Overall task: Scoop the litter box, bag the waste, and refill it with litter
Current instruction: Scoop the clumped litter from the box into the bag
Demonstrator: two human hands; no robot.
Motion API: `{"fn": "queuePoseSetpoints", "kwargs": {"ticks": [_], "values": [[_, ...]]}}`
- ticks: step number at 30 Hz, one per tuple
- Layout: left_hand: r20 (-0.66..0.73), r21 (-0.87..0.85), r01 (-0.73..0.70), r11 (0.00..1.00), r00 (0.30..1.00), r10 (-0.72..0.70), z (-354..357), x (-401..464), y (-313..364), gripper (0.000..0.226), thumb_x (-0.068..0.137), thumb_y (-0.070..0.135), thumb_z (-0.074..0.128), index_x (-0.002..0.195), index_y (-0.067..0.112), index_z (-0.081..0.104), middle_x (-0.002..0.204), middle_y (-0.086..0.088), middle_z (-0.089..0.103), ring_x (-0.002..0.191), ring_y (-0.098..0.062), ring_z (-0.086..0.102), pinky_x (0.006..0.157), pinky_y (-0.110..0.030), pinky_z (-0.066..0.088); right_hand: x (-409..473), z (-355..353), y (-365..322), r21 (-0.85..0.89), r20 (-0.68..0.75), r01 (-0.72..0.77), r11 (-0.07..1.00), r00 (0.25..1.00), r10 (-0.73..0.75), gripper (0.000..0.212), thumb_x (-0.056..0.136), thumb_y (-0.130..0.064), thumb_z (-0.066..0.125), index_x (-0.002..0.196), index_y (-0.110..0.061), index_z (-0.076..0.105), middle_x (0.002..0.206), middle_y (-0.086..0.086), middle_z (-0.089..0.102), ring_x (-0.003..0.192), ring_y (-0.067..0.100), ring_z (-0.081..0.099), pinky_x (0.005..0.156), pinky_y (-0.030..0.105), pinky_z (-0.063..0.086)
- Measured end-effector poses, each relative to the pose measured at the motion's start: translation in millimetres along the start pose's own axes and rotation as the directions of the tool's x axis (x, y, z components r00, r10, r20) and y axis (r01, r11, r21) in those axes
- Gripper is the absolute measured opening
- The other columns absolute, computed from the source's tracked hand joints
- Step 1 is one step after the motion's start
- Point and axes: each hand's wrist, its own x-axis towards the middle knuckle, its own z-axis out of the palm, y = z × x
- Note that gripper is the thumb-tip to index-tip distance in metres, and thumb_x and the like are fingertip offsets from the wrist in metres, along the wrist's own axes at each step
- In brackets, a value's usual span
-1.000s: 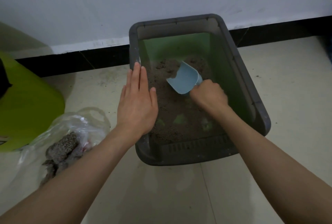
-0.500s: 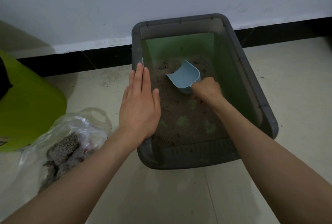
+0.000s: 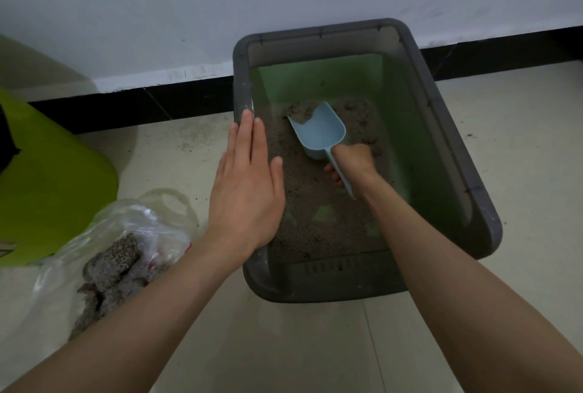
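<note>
A grey litter box with a green inside stands on the floor against the wall. Brown litter thinly covers its bottom, with green patches showing through. My right hand grips the handle of a light blue scoop, whose front edge digs into the litter at the far end. My left hand lies flat with straight fingers on the box's left rim. A clear plastic bag with grey waste clumps lies on the floor left of the box.
A lime green plastic container stands at the far left. A white wall with a black baseboard runs behind the box. Pale floor tiles stretch in front and to the right.
My right hand has pushed the scoop farther toward the box's far end and lowered its mouth into the litter. My left hand stays flat on the left rim.
</note>
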Motion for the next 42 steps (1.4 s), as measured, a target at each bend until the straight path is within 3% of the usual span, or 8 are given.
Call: {"fn": "queuePoseSetpoints", "kwargs": {"ticks": [3,9,19,24,28,31,38,42], "values": [[-0.002,0.001,0.003,1.0,1.0,-0.003,0.7,0.2,0.6,0.059,0.1,0.034,0.023,0.148,0.012,-0.004,0.157,0.002,-0.013,0.144,-0.013,-0.009,0.119,-0.032,0.007,1.2,1.9,6.3,0.044,0.014,-0.002,0.999,1.0,0.001,0.02,0.092,-0.016,0.043,0.088,-0.001,0.056,0.068,0.008,0.057,0.055,0.017,0.047,0.05,0.028,0.037],[-0.004,0.004,0.008,1.0,1.0,-0.008,0.2,0.5,1.2,0.059,0.1,0.034,0.023,0.148,0.013,-0.005,0.157,0.003,-0.013,0.144,-0.013,-0.01,0.118,-0.03,0.005,4.7,-0.4,4.1,0.089,0.074,-0.03,0.996,0.997,0.023,0.03,0.094,-0.019,0.04,0.116,-0.001,0.052,0.07,0.007,0.053,0.058,0.016,0.046,0.051,0.025,0.036],[0.001,0.007,0.016,1.0,1.0,-0.016,-0.1,0.0,2.8,0.06,0.1,0.035,0.023,0.148,0.014,-0.005,0.156,0.004,-0.015,0.144,-0.011,-0.011,0.119,-0.031,0.006,6.4,18.4,-18.3,0.119,0.13,-0.035,0.992,0.991,0.019,0.038,0.092,-0.013,0.036,0.127,-0.001,0.048,0.068,0.009,0.051,0.056,0.017,0.044,0.046,0.025,0.034],[-0.001,0.002,0.008,1.0,1.0,-0.008,0.2,0.3,2.2,0.06,0.1,0.035,0.022,0.148,0.013,-0.005,0.156,0.004,-0.015,0.144,-0.011,-0.011,0.119,-0.031,0.006,8.2,26.9,-19.1,0.142,0.075,-0.004,0.99,0.997,-0.007,0.036,0.091,-0.014,0.039,0.118,0.003,0.054,0.066,0.008,0.052,0.055,0.017,0.043,0.046,0.024,0.033],[-0.003,-0.001,0.009,1.0,1.0,-0.009,0.7,0.4,1.8,0.06,0.099,0.035,0.023,0.148,0.014,-0.005,0.156,0.004,-0.015,0.144,-0.011,-0.012,0.119,-0.031,0.007,9.3,37.8,-12.1,0.162,0.064,0.027,0.986,0.997,-0.038,0.024,0.09,-0.021,0.044,0.089,-0.003,0.059,0.066,0.007,0.054,0.054,0.016,0.045,0.046,0.024,0.035],[-0.004,-0.003,0.016,1.0,1.0,-0.016,0.7,0.5,1.4,0.06,0.1,0.035,0.022,0.148,0.015,-0.007,0.156,0.006,-0.016,0.144,-0.01,-0.012,0.119,-0.03,0.006,12.0,43.7,-1.7,0.182,0.048,0.056,0.982,0.997,-0.066,0.027,0.091,-0.027,0.047,0.073,-0.01,0.055,0.064,0.007,0.053,0.051,0.016,0.044,0.046,0.025,0.034],[-0.015,-0.012,0.014,1.0,1.0,-0.015,1.9,1.3,1.3,0.06,0.099,0.034,0.022,0.148,0.016,-0.007,0.156,0.007,-0.016,0.143,-0.009,-0.014,0.118,-0.028,0.004,15.2,47.0,10.6,0.295,-0.015,0.233,0.927,0.971,-0.239,0.023,0.091,-0.023,0.051,0.069,-0.015,0.052,0.057,0.004,0.048,0.047,0.014,0.042,0.043,0.022,0.033],[-0.013,-0.006,0.016,1.0,1.0,-0.016,2.1,1.3,1.4,0.06,0.099,0.034,0.021,0.148,0.016,-0.008,0.156,0.007,-0.017,0.143,-0.009,-0.014,0.117,-0.027,0.003,17.3,48.3,10.7,0.285,-0.017,0.25,0.925,0.966,-0.256,0.023,0.092,-0.02,0.05,0.07,-0.014,0.052,0.058,0.004,0.049,0.049,0.013,0.044,0.043,0.02,0.035]]}}
